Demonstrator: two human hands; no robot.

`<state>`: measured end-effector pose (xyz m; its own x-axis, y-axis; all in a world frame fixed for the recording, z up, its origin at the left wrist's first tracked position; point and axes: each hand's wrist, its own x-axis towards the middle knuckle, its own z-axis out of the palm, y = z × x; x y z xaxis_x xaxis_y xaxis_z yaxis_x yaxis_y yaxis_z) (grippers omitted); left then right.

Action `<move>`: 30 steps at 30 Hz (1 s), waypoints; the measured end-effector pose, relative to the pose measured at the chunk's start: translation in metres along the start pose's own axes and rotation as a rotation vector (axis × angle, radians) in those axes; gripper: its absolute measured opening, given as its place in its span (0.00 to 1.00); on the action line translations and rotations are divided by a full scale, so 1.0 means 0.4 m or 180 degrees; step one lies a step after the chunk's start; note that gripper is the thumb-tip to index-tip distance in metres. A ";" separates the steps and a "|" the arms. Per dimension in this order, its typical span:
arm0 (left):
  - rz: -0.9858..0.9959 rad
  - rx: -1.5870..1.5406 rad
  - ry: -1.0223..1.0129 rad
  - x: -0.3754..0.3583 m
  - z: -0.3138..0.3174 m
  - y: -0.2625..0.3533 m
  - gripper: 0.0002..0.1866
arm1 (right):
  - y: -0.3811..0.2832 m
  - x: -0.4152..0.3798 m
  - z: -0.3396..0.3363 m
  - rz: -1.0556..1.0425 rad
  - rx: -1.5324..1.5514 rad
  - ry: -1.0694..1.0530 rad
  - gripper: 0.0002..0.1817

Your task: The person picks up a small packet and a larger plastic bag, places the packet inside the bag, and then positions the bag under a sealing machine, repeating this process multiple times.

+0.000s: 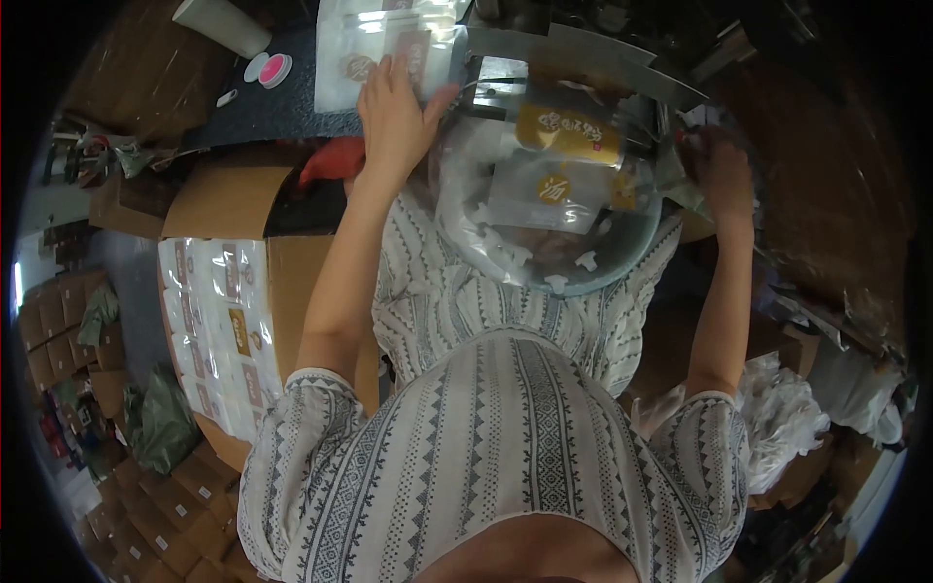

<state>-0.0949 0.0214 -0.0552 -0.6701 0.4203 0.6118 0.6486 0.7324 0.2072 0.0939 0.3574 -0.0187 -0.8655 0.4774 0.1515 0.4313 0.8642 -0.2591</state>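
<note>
My left hand (394, 121) lies with fingers stretched out on the lower part of white packets (340, 73) that bear brown labels. Its thumb points toward the metal edge of a machine (583, 53). Over my lap sits a round clear basin (646, 248); inside it are a packet with a gold label (569, 134), a pale packet with a round gold mark (535, 194) and small white scraps. Right of the basin, in shadow, my right hand (721, 180) has its fingers curled beside a greenish bag (675, 165). What they hold, if anything, is hidden.
At my left stands an open carton (219, 199) packed with labelled white packets (214, 321). A pink-topped round tub (275, 70) and a white cylinder (224, 26) are on the dark work surface. Stacked brown boxes (155, 515) fill the lower left; crumpled clear plastic (782, 418) lies at right.
</note>
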 end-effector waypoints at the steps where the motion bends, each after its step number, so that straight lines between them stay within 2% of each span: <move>1: -0.0002 0.0019 -0.0003 -0.034 -0.005 0.002 0.26 | -0.004 0.000 -0.008 -0.0177 -0.0015 -0.0026 0.12; 3: 0.0667 0.0495 -0.0289 -0.090 -0.026 0.014 0.21 | -0.001 0.019 -0.012 -0.0348 -0.0028 0.0002 0.12; 4: 0.0686 0.0482 -0.0293 -0.089 -0.040 0.003 0.21 | 0.014 0.025 -0.006 -0.0399 -0.0160 -0.0199 0.11; 6: -0.0122 0.0094 -0.0675 -0.097 -0.085 -0.036 0.13 | 0.032 0.013 -0.008 -0.0452 -0.0315 -0.0449 0.11; 8: -0.0373 -0.0131 -0.0528 -0.108 -0.122 -0.046 0.09 | 0.032 0.002 -0.021 0.0259 0.0396 -0.0263 0.13; 9: -0.0593 -0.0349 -0.0387 -0.112 -0.142 -0.043 0.05 | 0.012 -0.009 -0.040 0.0243 0.0393 -0.0262 0.13; 11: -0.0476 -0.0440 -0.0236 -0.099 -0.183 0.013 0.04 | -0.078 -0.034 -0.092 0.0615 0.1762 -0.0099 0.16; 13: -0.0363 -0.0549 -0.0156 -0.103 -0.209 0.082 0.02 | -0.191 -0.065 -0.103 -0.0241 0.2363 -0.0177 0.14; 15: -0.0053 -0.0818 -0.0228 -0.089 -0.213 0.132 0.03 | -0.287 -0.084 -0.086 -0.0932 0.2081 0.0125 0.18; 16: -0.0049 -0.0809 -0.0219 -0.089 -0.218 0.149 0.03 | -0.308 -0.084 -0.081 -0.0941 0.2088 0.0132 0.18; 18: 0.0174 -0.1292 -0.0576 -0.091 -0.220 0.173 0.03 | -0.331 -0.083 -0.070 -0.1566 0.1842 0.0121 0.19; 22: 0.0015 -0.1784 -0.1038 -0.105 -0.163 0.198 0.04 | -0.315 -0.084 -0.036 -0.1215 0.2523 -0.0346 0.18; 24: -0.1080 -0.2828 -0.2210 -0.090 -0.125 0.222 0.08 | -0.280 -0.067 -0.014 -0.0573 0.2483 -0.0244 0.14; 25: -0.1074 -0.2836 -0.2199 -0.066 -0.112 0.228 0.08 | -0.263 -0.062 -0.022 -0.0580 0.2473 -0.0237 0.14; 27: -0.1771 -0.3202 -0.2780 -0.004 -0.086 0.236 0.14 | -0.225 -0.051 -0.043 -0.0531 0.2082 0.0044 0.15; 28: -0.1774 -0.3208 -0.2787 0.006 -0.054 0.235 0.14 | -0.210 -0.051 -0.057 -0.0525 0.2076 0.0040 0.15; 30: -0.2550 -0.4228 -0.2375 0.008 0.005 0.234 0.16 | -0.174 -0.058 -0.084 -0.0226 0.1479 -0.0226 0.15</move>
<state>-0.0371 0.0923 -0.0353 -0.7112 0.6203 -0.3307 -0.3313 0.1191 0.9360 0.0924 0.2915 0.0280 -0.9110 0.3936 0.1229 0.2248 0.7239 -0.6523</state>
